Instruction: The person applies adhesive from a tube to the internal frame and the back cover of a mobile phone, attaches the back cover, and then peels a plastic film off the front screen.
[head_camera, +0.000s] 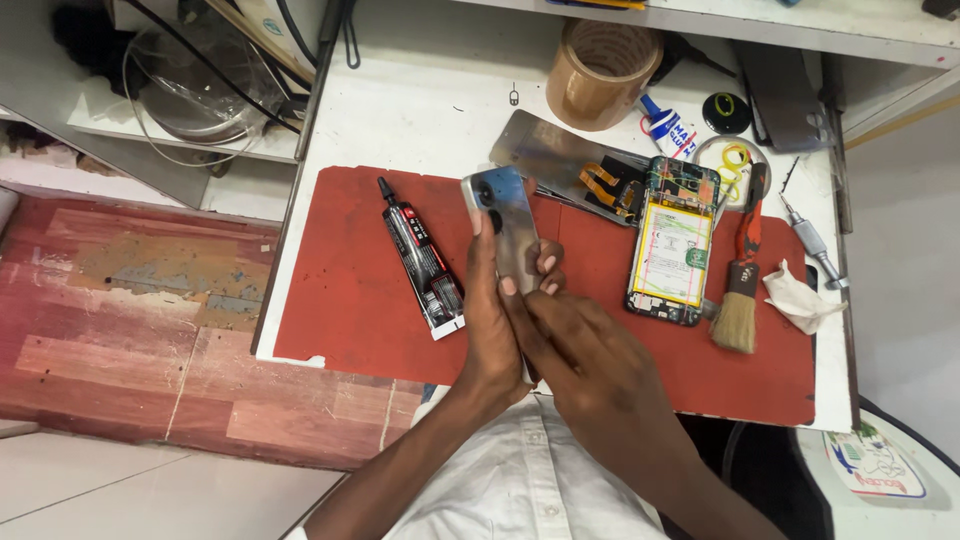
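Note:
Over a red work mat (350, 290), both my hands hold a shiny silver phone back cover (505, 215) with its camera cutout at the top. My left hand (488, 335) grips its left edge, thumb on the face. My right hand (590, 360) clasps the lower right side, fingers curled around the edge. To the right lies an opened phone body (672, 243) showing its battery and circuit board. A black glue tube (420, 258) rests on the mat, left of my hands.
A metal panel with an orange flex cable (570, 165) lies behind the cover. A brush (740, 290), a crumpled tissue (800, 298), a screwdriver (812, 240), a brown tape roll (600, 72) and a small adhesive bottle (668, 130) sit around the mat. A wooden floor lies left.

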